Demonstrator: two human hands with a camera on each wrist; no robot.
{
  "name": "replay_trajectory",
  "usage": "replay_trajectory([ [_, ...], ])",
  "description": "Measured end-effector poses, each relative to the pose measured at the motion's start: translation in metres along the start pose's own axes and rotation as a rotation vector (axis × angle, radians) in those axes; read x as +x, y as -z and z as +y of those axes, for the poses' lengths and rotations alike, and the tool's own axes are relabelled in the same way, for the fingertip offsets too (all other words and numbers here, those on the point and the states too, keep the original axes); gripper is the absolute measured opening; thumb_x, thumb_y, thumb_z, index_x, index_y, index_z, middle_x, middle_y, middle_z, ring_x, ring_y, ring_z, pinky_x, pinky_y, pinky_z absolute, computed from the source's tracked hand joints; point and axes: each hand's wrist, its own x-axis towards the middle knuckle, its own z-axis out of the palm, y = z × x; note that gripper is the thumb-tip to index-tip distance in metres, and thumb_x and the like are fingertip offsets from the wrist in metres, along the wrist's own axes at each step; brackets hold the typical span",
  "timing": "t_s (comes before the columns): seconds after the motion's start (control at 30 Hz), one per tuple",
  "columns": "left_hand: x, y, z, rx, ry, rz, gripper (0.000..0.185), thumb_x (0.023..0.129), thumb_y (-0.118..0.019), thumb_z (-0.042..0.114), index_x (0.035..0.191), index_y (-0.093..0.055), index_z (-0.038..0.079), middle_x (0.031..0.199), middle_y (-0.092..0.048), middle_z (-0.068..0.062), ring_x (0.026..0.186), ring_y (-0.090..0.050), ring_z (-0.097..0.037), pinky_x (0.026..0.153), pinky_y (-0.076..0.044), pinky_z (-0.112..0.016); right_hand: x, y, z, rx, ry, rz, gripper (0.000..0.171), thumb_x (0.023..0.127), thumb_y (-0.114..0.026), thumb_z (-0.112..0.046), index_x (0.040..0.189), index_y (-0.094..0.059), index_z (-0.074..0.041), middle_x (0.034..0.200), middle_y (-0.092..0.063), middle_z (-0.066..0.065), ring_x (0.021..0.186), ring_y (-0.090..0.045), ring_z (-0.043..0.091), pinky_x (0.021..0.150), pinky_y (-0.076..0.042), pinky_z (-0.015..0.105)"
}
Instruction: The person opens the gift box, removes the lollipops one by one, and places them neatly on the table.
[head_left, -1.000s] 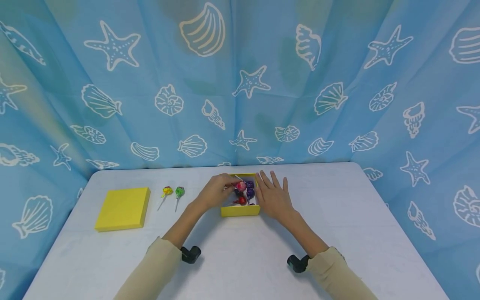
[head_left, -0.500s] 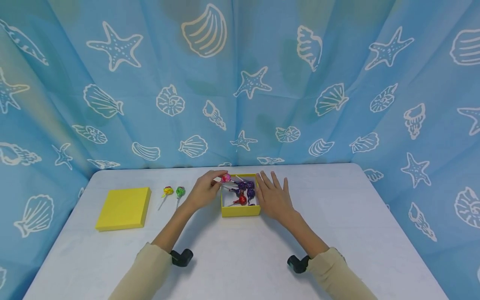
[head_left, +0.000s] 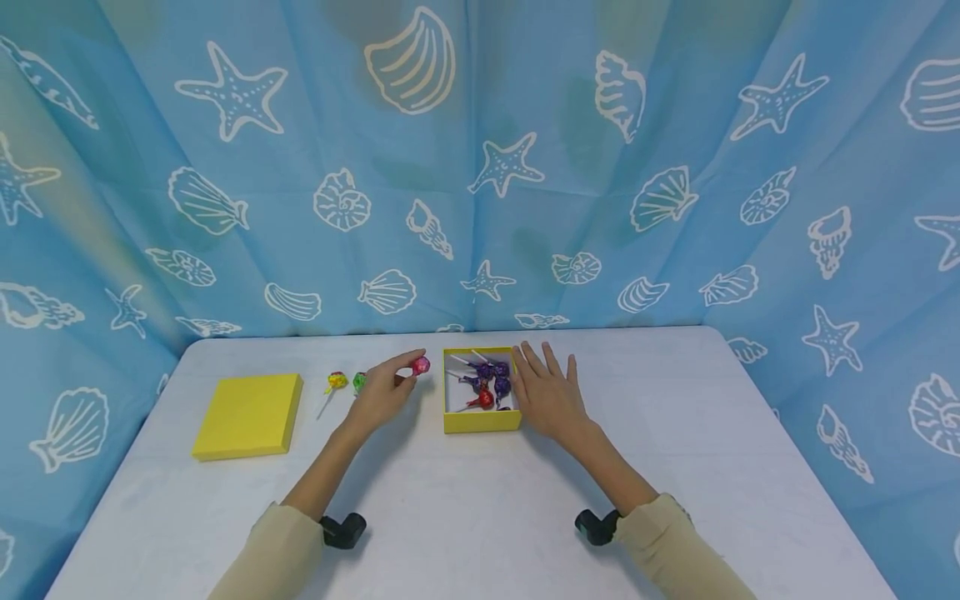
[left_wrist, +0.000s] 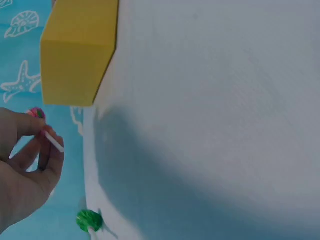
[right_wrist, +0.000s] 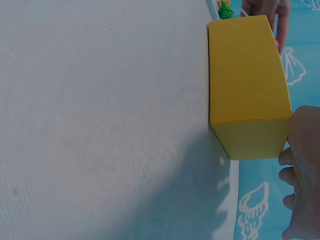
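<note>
Between thumb and fingers, my left hand (head_left: 381, 393) pinches a pink lollipop (head_left: 421, 365), held above the table left of the open yellow box (head_left: 482, 423). Its white stick (left_wrist: 54, 142) shows in the left wrist view. Inside the box lie several purple lollipops (head_left: 501, 387) and a red lollipop (head_left: 486, 399). My right hand (head_left: 551, 393), fingers straight and spread, rests against the box's right side. A yellow lollipop (head_left: 337, 381) and a green lollipop (left_wrist: 89, 220) lie on the table, the green one partly hidden behind my left hand in the head view.
A yellow box lid (head_left: 247, 417) lies on the white tabletop (head_left: 480, 517) at the left. Behind the table's far edge hangs a blue curtain (head_left: 420, 167) with white shell and starfish prints.
My left hand has lifted the pink lollipop out of the box and carried it left, over the table. My right hand has stayed at the box's side.
</note>
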Motion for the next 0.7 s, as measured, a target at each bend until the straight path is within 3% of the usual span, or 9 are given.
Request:
replay_trajectory([
  [0.2,-0.005,0.002,-0.013,0.029,0.07,0.018,0.047,0.093,-0.067,0.001,0.14,-0.057,0.002,0.13,-0.062,-0.019,0.093,-0.065,-0.028,0.082,-0.057,-0.038,0.0,0.001,0.001,-0.019,-0.003,-0.007,0.056,0.108,-0.033,-0.037,0.159,-0.027,-0.013,0.162,-0.024,0.009,0.149,-0.014,0.037,0.114,-0.008,0.068],
  [0.43,-0.008,0.001,-0.022,0.049,0.078,0.058,0.045,0.089,-0.072,0.0,0.132,-0.06,-0.005,0.121,-0.066,-0.021,0.077,-0.067,-0.023,0.066,-0.057,-0.032,0.0,0.002,0.001,-0.007,-0.006,-0.016,0.056,0.108,-0.032,-0.037,0.159,-0.026,-0.013,0.163,-0.023,0.008,0.149,-0.013,0.037,0.114,-0.004,0.067],
  [0.53,-0.009,-0.001,-0.024,0.079,0.104,0.073,0.044,0.09,-0.072,0.003,0.132,-0.061,-0.005,0.12,-0.066,-0.021,0.08,-0.065,-0.024,0.07,-0.057,-0.035,0.0,0.001,0.002,-0.003,-0.005,-0.013,0.056,0.108,-0.032,-0.037,0.159,-0.026,-0.013,0.163,-0.023,0.008,0.149,-0.014,0.037,0.114,-0.004,0.067],
  [0.7,-0.011,-0.002,-0.024,0.128,0.163,0.083,0.043,0.091,-0.07,0.005,0.133,-0.061,-0.003,0.124,-0.065,-0.021,0.107,-0.062,-0.034,0.087,-0.055,-0.043,0.0,0.0,0.001,0.006,-0.004,-0.007,0.056,0.108,-0.034,-0.036,0.159,-0.027,-0.013,0.163,-0.024,0.008,0.149,-0.014,0.037,0.114,-0.003,0.067],
])
